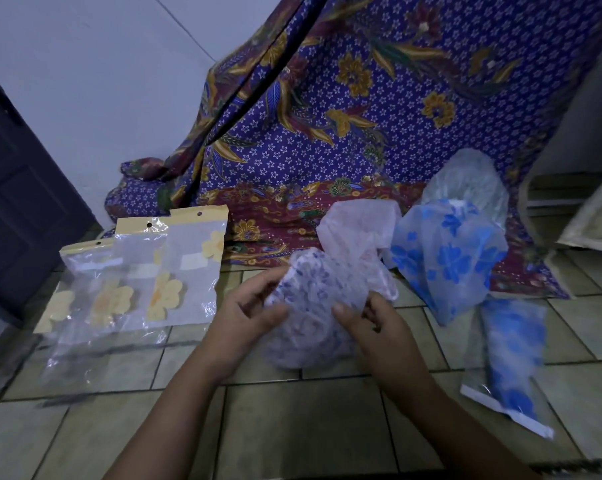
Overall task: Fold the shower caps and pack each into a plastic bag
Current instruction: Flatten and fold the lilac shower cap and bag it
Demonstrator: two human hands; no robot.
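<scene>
While held close together, left hand (pixel 247 311), right hand (pixel 372 329), both gripping shower cap (pixel 315 292) (thumbs on top)

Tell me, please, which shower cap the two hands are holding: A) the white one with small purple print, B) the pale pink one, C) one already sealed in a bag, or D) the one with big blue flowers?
A: the left hand and right hand both grip the purple-print cap, while the blue-flowered cap and pink cap lie beyond it.
</scene>
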